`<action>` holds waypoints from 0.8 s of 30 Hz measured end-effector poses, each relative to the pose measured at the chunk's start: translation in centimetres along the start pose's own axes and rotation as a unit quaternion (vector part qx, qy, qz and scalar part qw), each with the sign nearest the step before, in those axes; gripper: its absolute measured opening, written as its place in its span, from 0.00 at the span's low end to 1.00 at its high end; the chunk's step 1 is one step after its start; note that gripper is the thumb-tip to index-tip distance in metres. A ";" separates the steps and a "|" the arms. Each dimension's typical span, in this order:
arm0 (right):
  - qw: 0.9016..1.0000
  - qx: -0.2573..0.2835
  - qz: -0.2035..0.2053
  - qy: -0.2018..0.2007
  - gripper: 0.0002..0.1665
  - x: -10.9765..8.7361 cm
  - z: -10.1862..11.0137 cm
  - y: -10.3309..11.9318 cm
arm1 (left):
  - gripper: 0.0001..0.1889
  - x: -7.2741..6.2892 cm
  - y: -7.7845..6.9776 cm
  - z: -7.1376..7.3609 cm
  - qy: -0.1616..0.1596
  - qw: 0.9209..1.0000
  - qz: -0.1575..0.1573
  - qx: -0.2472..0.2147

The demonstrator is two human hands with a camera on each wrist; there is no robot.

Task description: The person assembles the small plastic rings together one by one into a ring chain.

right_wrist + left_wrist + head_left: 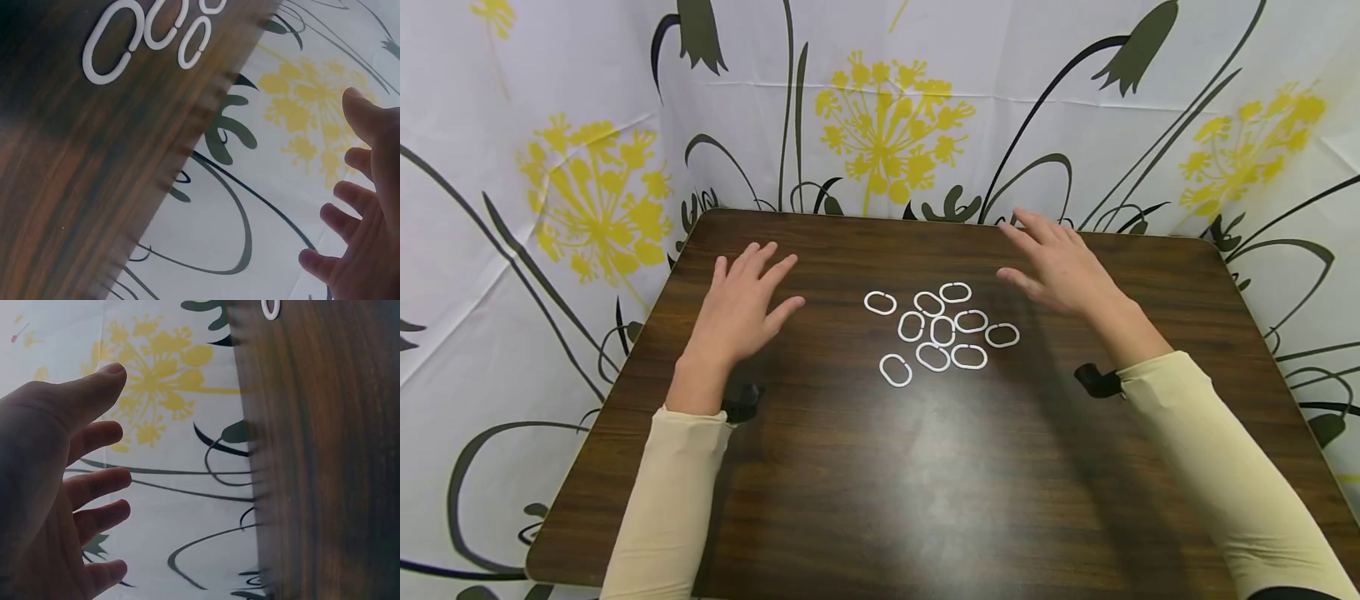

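Several white oval shower curtain rings (933, 332), each with a small split, lie flat and loosely grouped near the middle of the dark wooden table. Some touch or overlap; one ring (882, 367) lies a little apart at the front left. To the left of the group, my left hand (733, 312) hovers with fingers spread, holding nothing. My right hand (1067, 267) is raised to the right of the rings, fingers extended and also without anything in it. The right wrist view shows a few rings (88, 56) at its top; the left wrist view catches part of one (270, 317).
The brown wood-grain table (820, 483) has rounded corners. Behind it and at its sides hangs a white curtain (760, 108) with yellow and grey-green plant prints. A black wrist device (1097, 381) sits at the right cuff, another (742, 404) at the left.
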State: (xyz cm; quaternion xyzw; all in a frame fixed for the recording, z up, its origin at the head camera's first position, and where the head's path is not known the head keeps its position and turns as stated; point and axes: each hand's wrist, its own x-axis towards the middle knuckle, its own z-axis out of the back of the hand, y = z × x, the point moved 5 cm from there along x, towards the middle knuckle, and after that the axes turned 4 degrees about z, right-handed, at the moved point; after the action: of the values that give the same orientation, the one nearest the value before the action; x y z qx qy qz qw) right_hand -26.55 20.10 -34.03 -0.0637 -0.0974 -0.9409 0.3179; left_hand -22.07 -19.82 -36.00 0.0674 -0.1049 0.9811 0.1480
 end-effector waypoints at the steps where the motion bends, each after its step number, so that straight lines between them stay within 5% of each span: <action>1: 1.000 0.000 0.003 0.000 0.39 0.0 -0.2 0.1 | 0.32 -0.1 -0.1 -0.2 0.001 1.000 -0.003 -0.003; 8: 0.999 0.001 0.053 0.002 0.30 0.1 -2.2 1.8 | 0.30 -0.4 -1.9 -2.9 0.020 0.998 -0.039 -0.038; 15: 0.993 0.020 0.110 0.035 0.12 -1.0 -5.6 4.5 | 0.27 -0.3 -5.7 -6.6 0.065 0.992 -0.100 -0.048; 24: 0.988 0.026 0.129 0.075 0.05 -2.5 -9.0 6.3 | 0.25 -0.9 -9.8 -10.7 0.114 0.981 -0.156 -0.026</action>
State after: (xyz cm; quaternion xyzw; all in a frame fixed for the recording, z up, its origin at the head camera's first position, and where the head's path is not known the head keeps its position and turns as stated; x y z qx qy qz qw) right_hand -21.24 14.59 -42.35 0.0033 -0.0887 -0.8914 0.4445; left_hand -19.33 -8.52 -44.66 -0.0331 -0.1010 0.9441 0.3121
